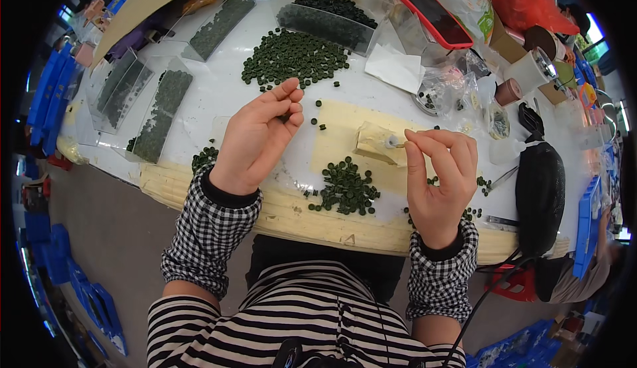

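Observation:
My left hand is raised over the table, its fingers curled together. Something dark shows between those fingers, too small to name. Just in front of it spreads a large pile of small dark green round pieces. My right hand pinches with thumb and forefinger at the right end of a block wrapped in yellowish tape. A small pale tip sticks out there, and what the pinch holds is hidden. Between my hands, nearer to me, is a smaller heap of green pieces.
Clear bins of green pieces stand at the back and left. Back right are a red-cased phone, white paper, plastic bags and a white cylinder. A black pouch hangs over the right edge; tweezers lie beside it.

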Demonstrator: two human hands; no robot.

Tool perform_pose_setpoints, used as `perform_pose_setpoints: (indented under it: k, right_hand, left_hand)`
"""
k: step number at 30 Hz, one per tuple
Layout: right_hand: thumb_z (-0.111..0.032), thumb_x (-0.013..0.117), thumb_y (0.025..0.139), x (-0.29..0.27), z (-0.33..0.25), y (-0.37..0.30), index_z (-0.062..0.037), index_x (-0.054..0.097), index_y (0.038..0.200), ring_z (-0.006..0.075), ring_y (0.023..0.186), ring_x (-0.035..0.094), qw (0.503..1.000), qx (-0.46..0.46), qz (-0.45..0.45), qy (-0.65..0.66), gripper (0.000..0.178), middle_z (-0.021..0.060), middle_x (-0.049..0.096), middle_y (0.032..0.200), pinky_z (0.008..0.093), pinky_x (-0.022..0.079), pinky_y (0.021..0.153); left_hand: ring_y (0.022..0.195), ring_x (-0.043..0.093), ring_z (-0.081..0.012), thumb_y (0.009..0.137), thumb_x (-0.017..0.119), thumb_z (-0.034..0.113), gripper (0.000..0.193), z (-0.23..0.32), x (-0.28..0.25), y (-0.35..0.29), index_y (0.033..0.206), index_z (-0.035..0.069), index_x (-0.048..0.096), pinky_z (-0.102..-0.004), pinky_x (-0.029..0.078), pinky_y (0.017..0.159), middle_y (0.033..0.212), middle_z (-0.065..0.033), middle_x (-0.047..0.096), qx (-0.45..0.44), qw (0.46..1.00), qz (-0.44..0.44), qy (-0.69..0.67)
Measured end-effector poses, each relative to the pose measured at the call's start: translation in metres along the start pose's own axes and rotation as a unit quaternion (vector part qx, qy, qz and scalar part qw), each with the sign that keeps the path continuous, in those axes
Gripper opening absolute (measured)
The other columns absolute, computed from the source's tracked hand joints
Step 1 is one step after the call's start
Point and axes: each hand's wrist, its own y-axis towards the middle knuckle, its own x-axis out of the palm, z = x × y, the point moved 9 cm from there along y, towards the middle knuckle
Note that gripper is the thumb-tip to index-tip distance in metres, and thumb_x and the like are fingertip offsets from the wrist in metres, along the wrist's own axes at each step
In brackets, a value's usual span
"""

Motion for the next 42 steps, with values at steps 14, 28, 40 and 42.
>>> perform_pose_setpoints:
  k: [14,28,40,42]
  right_hand:
    - [-0.003,0.076,0.074,0.006,0.01,-0.002,-0.0031,0.068,0.087,0.024,0.082,0.056,0.998,0.049,-0.043,0.008,0.015,0.008,0.062,0.088,0.0332,0.045,0.073]
    - [0.001,0.066,0.085,-0.01,0.018,-0.012,0.0003,0.064,0.093,0.0193,0.085,0.057,0.955,0.121,0.046,0.268,0.009,0.0102,0.062,0.091,0.0287,0.044,0.078]
    - [0.001,0.066,0.085,-0.007,0.02,-0.016,0.0009,0.063,0.093,0.018,0.083,0.056,0.946,0.142,0.031,0.291,0.009,0.0096,0.061,0.09,0.0281,0.044,0.077]
    - [0.001,0.066,0.085,-0.007,0.019,-0.015,0.0008,0.063,0.093,0.0181,0.083,0.056,0.947,0.136,0.028,0.289,0.009,0.0095,0.061,0.09,0.0283,0.044,0.077]
  left_hand:
    - [0.067,0.044,-0.0038,0.104,0.046,0.024,0.031,-0.041,0.033,-0.022,0.114,-0.002,0.057,-0.017,0.041,0.057,0.088,-0.0002,0.058,-0.133,0.974,-0.182,0.038]
    - [0.062,0.04,-0.0022,0.1,0.055,0.015,0.014,-0.058,0.047,-0.039,0.108,0.005,0.061,-0.0161,0.036,0.054,0.091,-0.0048,0.065,-0.157,0.952,-0.251,0.073]
    - [0.055,0.036,-0.0011,0.099,0.056,0.012,0.023,-0.058,0.044,-0.036,0.119,0.002,0.062,-0.0148,0.033,0.05,0.099,-0.0098,0.07,-0.152,0.955,-0.222,0.121]
    - [0.055,0.036,-0.0011,0.098,0.056,0.012,0.026,-0.058,0.044,-0.036,0.121,0.001,0.061,-0.0152,0.034,0.05,0.101,-0.0106,0.07,-0.152,0.956,-0.216,0.129]
